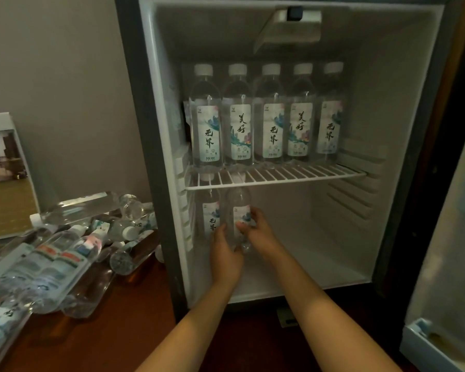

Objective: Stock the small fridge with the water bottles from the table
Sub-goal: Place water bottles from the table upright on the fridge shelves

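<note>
The small fridge point(403, 108) stands open. Several labelled water bottles point(270, 116) stand in a row on its white wire shelf point(293, 176). Below the shelf, at the left, one bottle point(209, 210) stands upright. Beside it is a second bottle point(238, 202), held upright on the fridge floor by both hands. My left hand point(226, 253) grips its lower left side. My right hand point(261, 229) wraps its fingers round the label from the right. A heap of lying water bottles point(54, 259) covers the brown table point(97, 342) at the left.
The fridge door point(446, 251) hangs open at the right edge, with a door shelf at its bottom. A framed picture point(3, 167) leans on the wall behind the table. The right part of the fridge floor point(320, 261) is bare.
</note>
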Motion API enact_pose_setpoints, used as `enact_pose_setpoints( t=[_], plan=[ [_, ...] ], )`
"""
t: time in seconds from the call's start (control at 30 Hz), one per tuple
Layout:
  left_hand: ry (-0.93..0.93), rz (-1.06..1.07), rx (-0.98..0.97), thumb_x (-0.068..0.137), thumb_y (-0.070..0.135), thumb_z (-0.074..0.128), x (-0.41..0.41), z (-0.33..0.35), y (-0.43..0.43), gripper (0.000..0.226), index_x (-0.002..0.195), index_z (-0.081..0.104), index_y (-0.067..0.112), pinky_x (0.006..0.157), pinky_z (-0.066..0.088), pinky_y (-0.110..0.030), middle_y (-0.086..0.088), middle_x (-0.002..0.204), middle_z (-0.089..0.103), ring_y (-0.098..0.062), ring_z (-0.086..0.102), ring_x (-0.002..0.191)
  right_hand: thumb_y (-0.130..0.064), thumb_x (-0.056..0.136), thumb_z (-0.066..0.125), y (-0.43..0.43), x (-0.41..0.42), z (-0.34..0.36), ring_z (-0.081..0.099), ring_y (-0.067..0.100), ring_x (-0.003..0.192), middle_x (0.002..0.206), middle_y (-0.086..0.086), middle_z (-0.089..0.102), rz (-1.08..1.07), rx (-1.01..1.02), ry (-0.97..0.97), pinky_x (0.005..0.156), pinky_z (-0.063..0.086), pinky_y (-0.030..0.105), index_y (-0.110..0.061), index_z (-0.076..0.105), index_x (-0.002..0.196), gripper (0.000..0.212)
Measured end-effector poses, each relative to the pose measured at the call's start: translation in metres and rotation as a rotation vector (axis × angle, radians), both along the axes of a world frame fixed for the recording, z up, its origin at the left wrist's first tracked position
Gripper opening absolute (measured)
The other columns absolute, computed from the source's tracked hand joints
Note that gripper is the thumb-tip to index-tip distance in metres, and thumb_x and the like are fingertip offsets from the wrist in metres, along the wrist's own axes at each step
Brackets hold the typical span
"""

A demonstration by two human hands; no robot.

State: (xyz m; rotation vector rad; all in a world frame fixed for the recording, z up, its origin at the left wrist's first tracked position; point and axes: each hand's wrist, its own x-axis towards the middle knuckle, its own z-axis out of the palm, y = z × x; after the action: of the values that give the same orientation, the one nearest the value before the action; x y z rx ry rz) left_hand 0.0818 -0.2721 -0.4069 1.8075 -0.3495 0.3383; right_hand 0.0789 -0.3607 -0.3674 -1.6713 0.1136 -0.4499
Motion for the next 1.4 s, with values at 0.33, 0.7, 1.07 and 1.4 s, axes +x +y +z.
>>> enact_pose_setpoints(
  t=[0.33,0.7,1.07,1.4],
  plan=[
    [-0.011,-0.01,0.116,0.079,-0.005,0.055,0.024,0.002,-0.001,0.062,0.137,0.044,0.013,0.102,0.04,-0.028,-0.009,0.134,0.052,-0.022,0.048,0.124,0.009,0.079,0.057,0.002,0.022,-0.01,0.055,0.026,0.115,0.124,0.007,0.055,-0.021,-0.08,0.005,0.1,0.045,0.044,-0.014,0.038,0.132,0.061],
    [0.051,-0.026,0.098,0.082,0.0,0.054,0.026,0.009,0.002,0.046,0.127,0.053,0.007,0.101,0.044,-0.042,-0.012,0.125,0.057,-0.026,0.053,0.118,0.007,0.08,0.058,0.005,0.028,-0.005,0.055,0.028,0.115,0.128,0.013,0.055,-0.048,-0.092,0.045,0.1,0.046,0.045,-0.011,0.038,0.134,0.06],
    [0.119,-0.079,0.139,0.085,-0.004,0.054,-0.019,0.017,0.02,0.059,0.139,0.036,0.012,0.098,0.035,-0.021,-0.007,0.138,0.044,-0.02,0.043,0.127,0.003,0.086,0.055,0.001,-0.011,0.003,0.058,0.023,0.102,0.119,0.015,0.056,-0.024,-0.074,0.155,0.079,0.049,0.024,-0.004,0.038,0.136,0.053],
    [-0.193,-0.061,0.139,0.083,-0.006,0.056,-0.09,0.019,0.091,0.03,0.087,0.065,0.022,0.071,0.043,-0.005,0.015,0.086,0.06,0.001,0.058,0.082,-0.018,0.098,0.047,0.044,-0.092,0.009,0.063,0.015,0.07,0.096,0.007,0.066,0.204,-0.094,0.304,0.067,0.049,0.022,-0.009,0.057,0.117,0.023]
  ],
)
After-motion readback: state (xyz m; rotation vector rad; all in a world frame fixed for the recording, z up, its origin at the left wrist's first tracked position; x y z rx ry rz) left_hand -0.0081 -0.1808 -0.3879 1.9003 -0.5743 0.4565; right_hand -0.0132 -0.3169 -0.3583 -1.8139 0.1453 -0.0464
